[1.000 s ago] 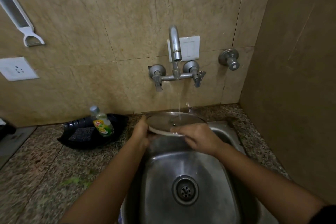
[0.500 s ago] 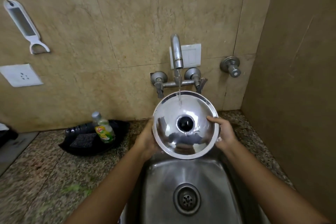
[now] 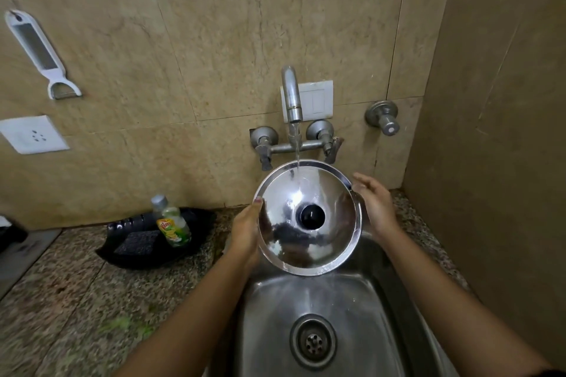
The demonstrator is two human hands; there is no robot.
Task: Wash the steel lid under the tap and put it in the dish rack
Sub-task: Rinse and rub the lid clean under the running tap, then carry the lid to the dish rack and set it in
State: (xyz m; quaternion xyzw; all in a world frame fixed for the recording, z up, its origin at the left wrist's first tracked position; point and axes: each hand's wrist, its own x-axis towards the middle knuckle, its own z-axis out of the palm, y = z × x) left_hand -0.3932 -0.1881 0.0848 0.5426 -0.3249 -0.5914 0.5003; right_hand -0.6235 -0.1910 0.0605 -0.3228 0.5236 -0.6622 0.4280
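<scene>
The round steel lid (image 3: pixel 288 242) with a black knob in its centre is tilted upright over the sink (image 3: pixel 370 300), its shiny face towards me. Water runs from the tap (image 3: pixel 291 95) onto the lid's upper part. My left hand (image 3: pixel 245 232) grips the left rim, thumb on the front. My right hand (image 3: pixel 378 205) is at the right rim with its fingers spread and loose, barely touching the edge. No dish rack is in view.
A black tray (image 3: pixel 122 257) on the granite counter left of the sink holds a dark sponge (image 3: pixel 137 243) and a dish soap bottle (image 3: pixel 171 223). A white peeler (image 3: pixel 39 52) and a socket (image 3: pixel 33 135) are on the tiled wall. A side wall stands close on the right.
The lid went from lying flat under the stream to tilted upright facing me. My right hand left the lid's front edge, took the right rim, and has now loosened its fingers.
</scene>
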